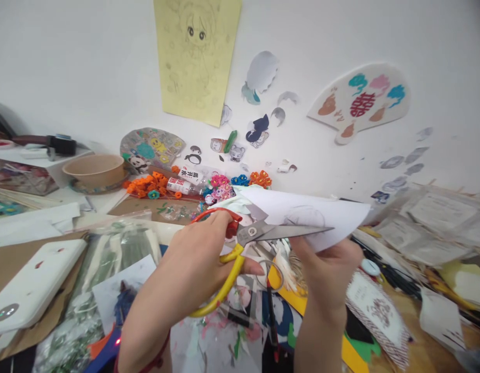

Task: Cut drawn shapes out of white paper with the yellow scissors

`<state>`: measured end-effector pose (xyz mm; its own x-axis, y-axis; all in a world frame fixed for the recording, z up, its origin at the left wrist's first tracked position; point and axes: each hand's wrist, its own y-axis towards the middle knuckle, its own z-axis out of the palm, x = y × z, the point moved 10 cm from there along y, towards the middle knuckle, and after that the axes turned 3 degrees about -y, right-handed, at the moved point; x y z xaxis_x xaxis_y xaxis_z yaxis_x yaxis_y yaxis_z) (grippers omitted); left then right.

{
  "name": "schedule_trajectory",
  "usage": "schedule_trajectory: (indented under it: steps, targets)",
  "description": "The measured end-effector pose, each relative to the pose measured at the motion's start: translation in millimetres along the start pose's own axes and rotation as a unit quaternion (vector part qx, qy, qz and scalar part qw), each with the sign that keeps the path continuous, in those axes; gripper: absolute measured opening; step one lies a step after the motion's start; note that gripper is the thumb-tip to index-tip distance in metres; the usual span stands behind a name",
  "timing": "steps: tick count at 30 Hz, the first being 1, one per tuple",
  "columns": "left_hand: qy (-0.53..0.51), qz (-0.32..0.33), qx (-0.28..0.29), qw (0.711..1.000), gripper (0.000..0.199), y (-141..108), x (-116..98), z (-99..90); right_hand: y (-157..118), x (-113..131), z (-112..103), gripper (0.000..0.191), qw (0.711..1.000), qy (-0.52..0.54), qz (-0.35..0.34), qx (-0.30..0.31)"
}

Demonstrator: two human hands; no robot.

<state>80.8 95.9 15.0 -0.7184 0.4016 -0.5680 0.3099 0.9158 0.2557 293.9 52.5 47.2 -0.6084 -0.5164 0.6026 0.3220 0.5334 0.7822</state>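
Observation:
My left hand (197,254) is closed on the handles of a pair of scissors (252,233), one handle red and one yellow. The blades point right and lie across the front of a white sheet of paper (336,210). My right hand (327,259) grips the lower edge of this sheet, its thumb close under the blade tips. A faint round pencil drawing shows on the sheet above the blades. The sheet is slightly curled and held above the cluttered table.
A white phone-like device (35,282) lies at the left, near a beige bowl (94,171). Orange and pink craft flowers (220,187) stand by the wall. Paper scraps (208,344) lie below my hands, and a patterned pouch (377,311) is at the right.

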Motion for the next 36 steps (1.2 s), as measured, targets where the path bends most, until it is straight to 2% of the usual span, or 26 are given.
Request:
schedule_trajectory:
  steps: [13, 18, 23, 30, 36]
  targets:
    - [-0.002, 0.008, -0.002, 1.0, 0.039, -1, -2, -0.6, -2, -2, -2, 0.025, 1.0, -0.005, -0.01, 0.002]
    - [-0.004, 0.013, -0.004, 1.0, 0.041, -1, -4, -1.7, -2, 2, -2, 0.018, 1.0, -0.007, -0.019, 0.0]
    - [-0.012, -0.007, 0.009, 1.0, 0.043, 0, -2, -0.4, -1, 4, -3, 0.018, 0.999, -0.011, -0.029, -0.007]
    - [-0.011, -0.005, 0.031, 0.999, 0.038, 0, -6, 0.0, -1, 13, -5, 0.02, 0.995, -0.008, -0.099, -0.015]
    - [-0.013, -0.005, 0.03, 0.999, 0.039, -1, -7, 0.4, 0, 13, -6, 0.022, 0.995, -0.004, -0.1, -0.015]
